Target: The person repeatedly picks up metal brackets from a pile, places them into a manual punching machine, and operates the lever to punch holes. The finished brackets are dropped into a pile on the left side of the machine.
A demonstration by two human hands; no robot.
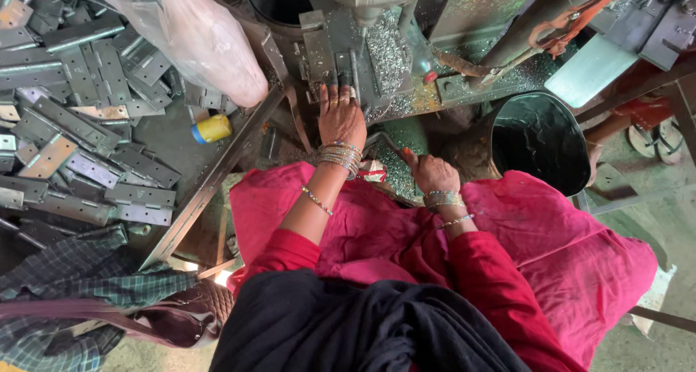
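My left hand [341, 114] reaches forward onto the metal bed [330, 49] of a drilling machine, its fingers pressing a small dark metal piece [345, 78] under the spindle [366, 17]. Bangles ring that wrist. My right hand [431, 172] rests lower, near my lap, with its fingers curled on what looks like a thin metal handle [380, 140]; the grip itself is partly hidden. Silvery metal shavings [388, 49] cover the machine bed beside the left hand. Red cloth [377, 220] covers my knees below both hands.
A heap of flat grey metal hinge plates [80, 111] fills the left side. A yellow capped container [212, 129] lies near them. A pale plastic sack [196, 35] hangs above. A black bucket [540, 140] stands at right. A checked cloth [72, 292] lies lower left.
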